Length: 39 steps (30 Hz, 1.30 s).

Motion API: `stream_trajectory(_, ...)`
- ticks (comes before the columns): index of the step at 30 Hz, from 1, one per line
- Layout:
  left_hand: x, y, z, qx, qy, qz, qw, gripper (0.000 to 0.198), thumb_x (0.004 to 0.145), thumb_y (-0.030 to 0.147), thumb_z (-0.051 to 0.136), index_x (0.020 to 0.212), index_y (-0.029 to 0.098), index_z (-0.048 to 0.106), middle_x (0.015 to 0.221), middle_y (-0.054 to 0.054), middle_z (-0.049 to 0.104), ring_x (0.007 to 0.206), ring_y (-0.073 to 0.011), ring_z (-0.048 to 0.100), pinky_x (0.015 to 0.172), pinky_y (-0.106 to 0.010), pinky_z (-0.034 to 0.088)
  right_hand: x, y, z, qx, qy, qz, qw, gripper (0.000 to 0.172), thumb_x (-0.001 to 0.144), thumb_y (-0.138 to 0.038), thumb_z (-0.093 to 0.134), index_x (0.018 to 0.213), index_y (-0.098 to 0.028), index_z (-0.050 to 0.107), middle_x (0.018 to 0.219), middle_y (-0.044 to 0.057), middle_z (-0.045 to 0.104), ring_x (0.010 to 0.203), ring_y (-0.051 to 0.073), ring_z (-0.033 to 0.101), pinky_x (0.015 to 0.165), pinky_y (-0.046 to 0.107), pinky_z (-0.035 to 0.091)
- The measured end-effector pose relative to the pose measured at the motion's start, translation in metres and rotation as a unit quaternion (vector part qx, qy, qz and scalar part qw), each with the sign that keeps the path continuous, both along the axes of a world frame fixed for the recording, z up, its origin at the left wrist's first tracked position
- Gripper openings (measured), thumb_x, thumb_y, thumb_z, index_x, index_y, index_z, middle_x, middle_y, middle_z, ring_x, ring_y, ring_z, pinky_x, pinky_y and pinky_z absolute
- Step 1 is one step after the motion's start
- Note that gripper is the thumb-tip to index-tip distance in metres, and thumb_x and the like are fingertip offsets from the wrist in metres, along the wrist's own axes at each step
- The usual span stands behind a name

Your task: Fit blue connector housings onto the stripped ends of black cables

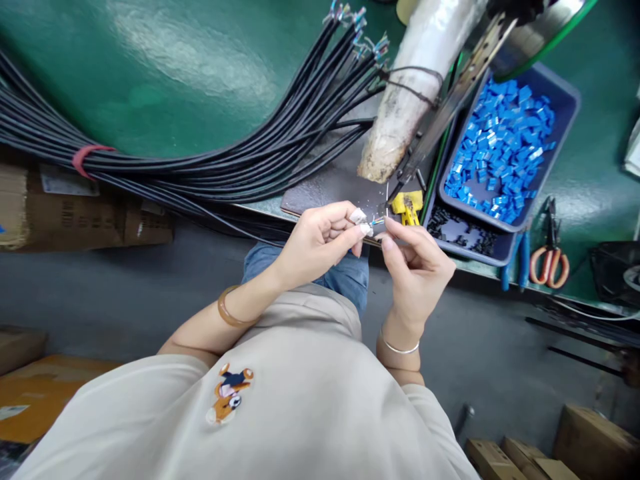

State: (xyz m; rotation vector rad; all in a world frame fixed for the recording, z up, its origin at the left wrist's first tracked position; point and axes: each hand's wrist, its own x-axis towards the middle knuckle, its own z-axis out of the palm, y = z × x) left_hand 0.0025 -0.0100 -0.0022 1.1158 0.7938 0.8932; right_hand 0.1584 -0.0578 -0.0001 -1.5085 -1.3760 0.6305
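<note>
At the table's front edge, my left hand (327, 233) pinches the end of a cable, with white wrapping on its thumb and index fingertip. Thin coloured wires (377, 221) stick out from that grip toward the right. My right hand (417, 257) closes thumb and index finger on the tips of these wires. Just beyond the fingers, a yellow tool (408, 205) rests on a dark board (320, 187). A thick bundle of black cables (210, 170), bound by a red tie (87, 159), curves across from the left, its far ends stripped to coloured wires (357, 27).
A wrapped white pipe (415, 87) and a metal arm (450, 100) hang over the board. To the right stand a bin of blue clips (505, 147), a lower bin of small black parts (465, 233), orange-handled pliers (550, 257) and a blue-handled tool (523, 260). Cardboard boxes (90, 207) sit left.
</note>
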Motion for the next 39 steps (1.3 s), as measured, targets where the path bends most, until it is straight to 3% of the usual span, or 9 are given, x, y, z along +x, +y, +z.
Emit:
stream_trajectory(5,-0.002,0.002,-0.001,-0.007,-0.011,-0.022,1.0,0.025,0.087,0.034,0.063,0.076,0.014,0.053,0.058,0.002,0.059,0.04,-0.001,0.042,0.037,-0.013,0.033,0.0,0.001,-0.002,0.0,0.031,0.003,1.0,0.018,0.084,-0.028,0.068,0.101,-0.028,0.074,0.087,0.0,0.066,0.054,0.004,0.048,0.045,0.021,0.035)
stream_trajectory(10,-0.004,0.002,0.0,0.002,-0.005,-0.025,1.0,0.026,0.089,0.033,0.062,0.074,0.013,0.053,0.057,0.002,0.06,0.039,-0.0004,0.042,0.038,-0.013,0.032,0.0,0.002,-0.001,0.015,0.049,-0.056,0.997,0.017,0.082,-0.029,0.07,0.098,-0.025,0.074,0.086,0.001,0.067,0.064,0.008,0.061,0.049,0.02,0.044)
stream_trajectory(12,-0.004,0.001,0.001,0.002,0.002,-0.032,0.999,0.027,0.089,0.034,0.061,0.074,0.013,0.054,0.057,0.002,0.06,0.038,-0.0004,0.041,0.037,-0.014,0.031,0.0,0.004,-0.003,0.002,0.068,-0.046,0.997,0.015,0.081,-0.029,0.072,0.095,-0.025,0.074,0.084,0.001,0.068,0.067,0.008,0.063,0.049,0.02,0.045)
stream_trajectory(16,-0.005,0.0,0.0,0.018,0.007,-0.036,0.999,0.026,0.088,0.034,0.064,0.076,0.013,0.056,0.058,0.002,0.061,0.041,-0.001,0.045,0.041,-0.013,0.035,0.003,0.006,-0.005,-0.048,0.109,0.02,0.993,0.013,0.078,-0.028,0.074,0.091,-0.026,0.075,0.081,-0.001,0.069,0.063,0.007,0.06,0.047,0.018,0.042)
stream_trajectory(25,-0.005,-0.002,-0.001,0.032,0.018,-0.059,0.998,0.025,0.09,0.033,0.061,0.076,0.013,0.057,0.057,0.002,0.06,0.042,-0.0009,0.045,0.043,-0.013,0.035,0.01,0.008,-0.006,-0.065,0.172,0.049,0.982,0.006,0.075,-0.024,0.076,0.079,-0.025,0.072,0.069,-0.005,0.064,0.053,0.004,0.048,0.044,0.018,0.034)
stream_trajectory(35,-0.012,0.001,0.009,-0.049,0.029,-0.104,0.993,0.031,0.089,0.04,0.06,0.076,0.013,0.055,0.053,0.002,0.061,0.034,-0.0005,0.038,0.034,-0.014,0.026,0.002,0.006,-0.007,0.011,0.094,0.046,0.994,0.006,0.079,-0.021,0.072,0.083,-0.025,0.072,0.078,-0.002,0.068,0.065,0.007,0.057,0.053,0.021,0.04)
stream_trajectory(39,-0.013,0.001,0.009,-0.066,0.028,-0.103,0.992,0.03,0.089,0.04,0.06,0.076,0.014,0.055,0.054,0.002,0.06,0.034,-0.0004,0.038,0.034,-0.013,0.026,-0.002,0.003,-0.005,0.047,0.032,0.045,0.997,0.01,0.081,-0.017,0.07,0.087,-0.025,0.072,0.08,-0.002,0.068,0.056,0.006,0.049,0.048,0.022,0.034)
